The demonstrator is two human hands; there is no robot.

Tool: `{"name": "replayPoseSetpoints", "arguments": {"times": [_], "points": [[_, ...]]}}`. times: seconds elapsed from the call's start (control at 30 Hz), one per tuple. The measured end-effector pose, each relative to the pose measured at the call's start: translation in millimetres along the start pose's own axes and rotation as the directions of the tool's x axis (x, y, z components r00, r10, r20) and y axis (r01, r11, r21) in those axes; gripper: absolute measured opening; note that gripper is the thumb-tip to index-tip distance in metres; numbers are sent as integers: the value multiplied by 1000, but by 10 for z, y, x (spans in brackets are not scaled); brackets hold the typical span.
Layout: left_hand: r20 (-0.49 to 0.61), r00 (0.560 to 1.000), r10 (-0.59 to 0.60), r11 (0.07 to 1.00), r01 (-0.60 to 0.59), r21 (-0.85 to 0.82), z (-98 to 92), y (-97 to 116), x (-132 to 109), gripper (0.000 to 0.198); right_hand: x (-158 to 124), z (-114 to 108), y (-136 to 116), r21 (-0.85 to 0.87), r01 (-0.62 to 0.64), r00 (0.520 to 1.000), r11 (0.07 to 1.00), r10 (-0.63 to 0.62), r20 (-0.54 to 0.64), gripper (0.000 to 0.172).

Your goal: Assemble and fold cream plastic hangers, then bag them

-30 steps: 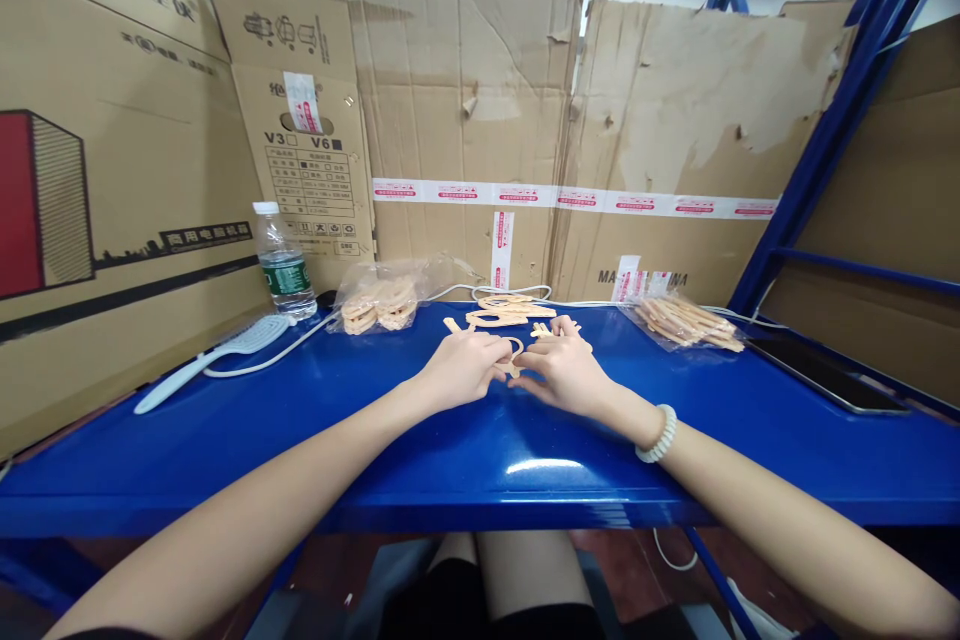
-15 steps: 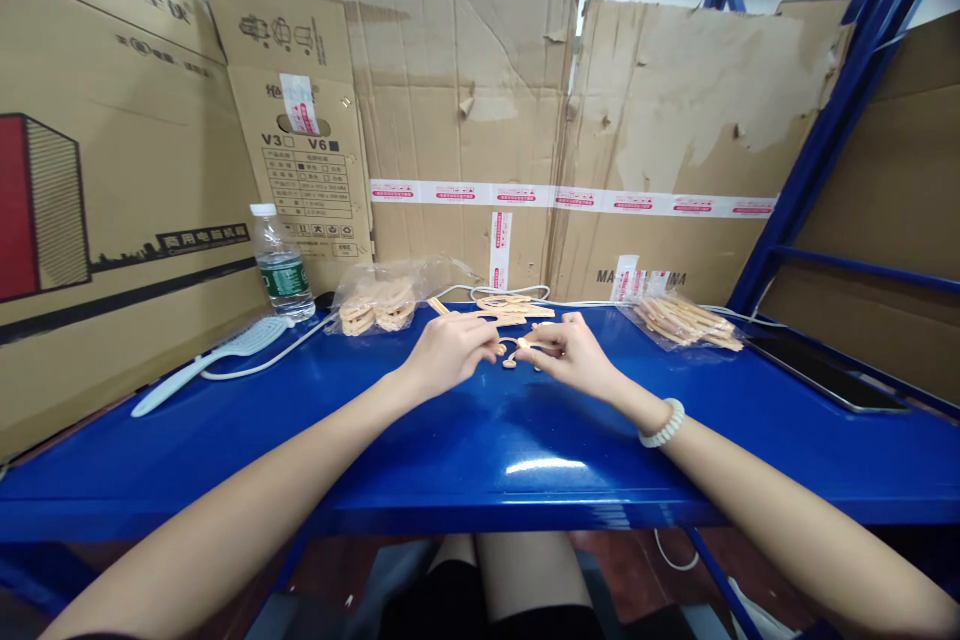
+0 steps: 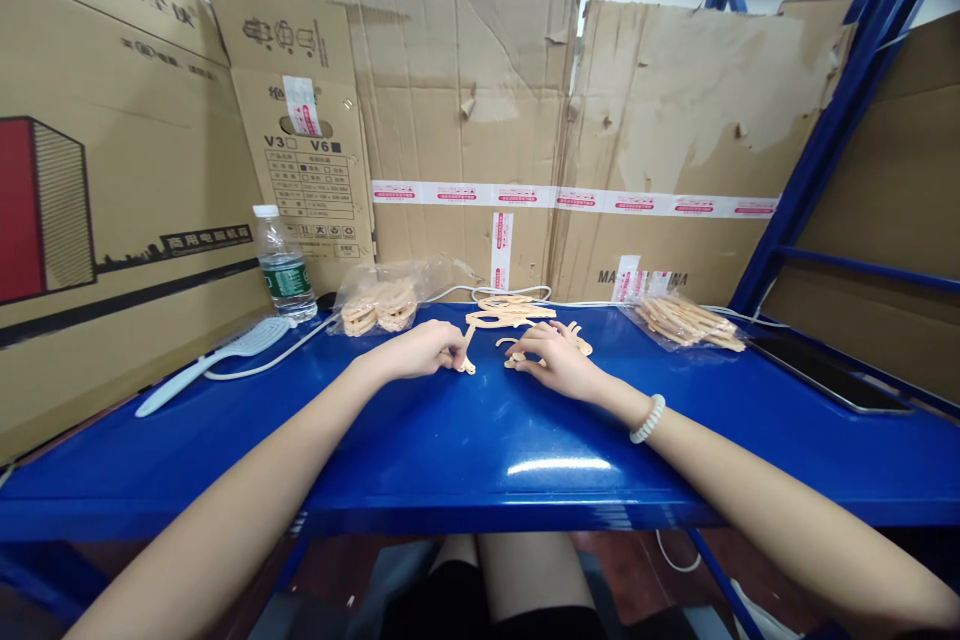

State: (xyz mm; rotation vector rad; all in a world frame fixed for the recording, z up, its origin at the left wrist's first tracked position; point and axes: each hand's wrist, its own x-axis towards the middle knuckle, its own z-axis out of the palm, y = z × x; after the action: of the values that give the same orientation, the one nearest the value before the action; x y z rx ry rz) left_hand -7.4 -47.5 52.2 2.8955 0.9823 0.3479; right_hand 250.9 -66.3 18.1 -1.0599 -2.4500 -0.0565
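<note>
My left hand point(image 3: 431, 350) is closed, pinching a thin pale wooden piece point(image 3: 469, 360) just above the blue tabletop or touching it. To its right, my right hand point(image 3: 555, 360) has its fingers bent down over small pale wooden pieces point(image 3: 577, 338), its fingertips closed on one small wooden piece point(image 3: 516, 360). Part of that piece is hidden by the fingers. Behind both hands lies a pile of flat, light wooden parts point(image 3: 510, 312), some long and some curved.
A clear bag of wooden parts point(image 3: 379, 305) lies left, another bag of wooden sticks point(image 3: 682, 322) right. A water bottle point(image 3: 285, 265), a light blue hairbrush point(image 3: 217, 360) and a dark phone point(image 3: 829, 375) are on the blue table point(image 3: 450, 450). Cardboard point(image 3: 465, 90) walls the back.
My hands were close together over the small wooden parts. Now they are apart: my left hand has moved left with a wooden piece, and my right hand has come down onto the small pieces.
</note>
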Motion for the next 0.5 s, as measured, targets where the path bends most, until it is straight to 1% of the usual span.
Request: {"name": "replayPoseSetpoints", "arguments": {"times": [0.1, 0.13, 0.2, 0.23, 0.3, 0.33, 0.4, 0.5], "points": [[-5, 1000, -9, 1000, 9, 6, 24, 42, 30, 21, 27, 53, 14, 2, 2, 1000, 1000, -2, 2, 16], [-20, 999, -26, 1000, 27, 10, 25, 43, 31, 18, 34, 70, 25, 3, 3, 1000, 1000, -3, 0, 16], [-59, 995, -78, 997, 79, 20, 30, 31, 24, 6, 41, 99, 47, 7, 5, 1000, 1000, -5, -8, 17], [-75, 991, -109, 994, 111, 23, 37, 20, 17, 9, 42, 109, 56, 9, 5, 1000, 1000, -5, -14, 17], [-89, 982, -167, 985, 170, 25, 63, 1, 4, 27, 39, 113, 72, 12, 1, 1000, 1000, -1, -31, 19], [-86, 978, -188, 981, 190, 23, 81, -6, 0, 33, 37, 106, 80, 14, -3, 999, 1000, 3, -43, 19], [-68, 977, -201, 979, 202, 8, 117, -11, -6, 35, 35, 69, 104, 19, -12, 997, 1000, 14, -75, 19], [-41, 985, -169, 985, 168, -29, 151, -4, -6, 32, 38, -43, 177, 30, -27, 990, 999, 31, -138, 18]]}}
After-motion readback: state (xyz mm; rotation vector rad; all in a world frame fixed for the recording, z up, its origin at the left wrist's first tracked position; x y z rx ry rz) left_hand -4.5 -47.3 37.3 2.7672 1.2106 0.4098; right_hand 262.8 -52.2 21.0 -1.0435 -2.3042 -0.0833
